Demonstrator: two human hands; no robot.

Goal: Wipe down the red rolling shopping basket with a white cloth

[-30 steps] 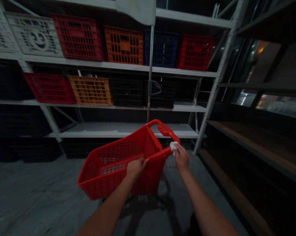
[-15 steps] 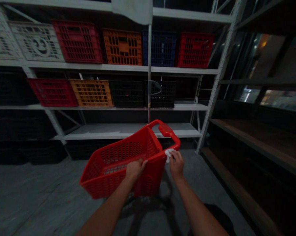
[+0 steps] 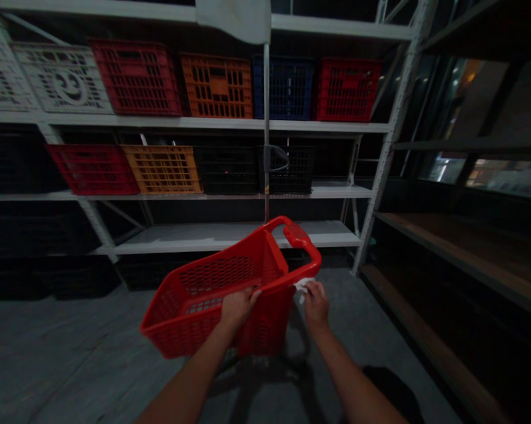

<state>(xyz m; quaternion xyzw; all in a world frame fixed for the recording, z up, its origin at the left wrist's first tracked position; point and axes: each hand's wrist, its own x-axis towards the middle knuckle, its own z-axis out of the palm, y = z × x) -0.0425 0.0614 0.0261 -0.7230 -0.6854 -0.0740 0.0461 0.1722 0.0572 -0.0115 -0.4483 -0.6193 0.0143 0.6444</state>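
A red plastic shopping cart [image 3: 265, 330] stands in front of me, its basket pointing left and its looped handle [image 3: 312, 253] on the right. My left hand [image 3: 238, 307] grips the cart's near rim, fingers over the edge and thumb along the top. In my right hand [image 3: 317, 306] a crumpled white tissue [image 3: 304, 285] is pinched between the fingers. The tissue is against the rim just below the handle. Shadow hides most of the cart's base.
Behind the cart rises a white metal shelf rack [image 3: 230, 235] with plastic crates, among them an orange crate [image 3: 216, 85] and a yellow crate [image 3: 163, 169]. A pole [image 3: 266, 106] with a grey hook stands behind the cart. Dark shelving [image 3: 460, 253] runs along the right.
My right hand has moved slightly down with the tissue, just below the handle. My left hand keeps its hold on the rim; the view has shifted slightly.
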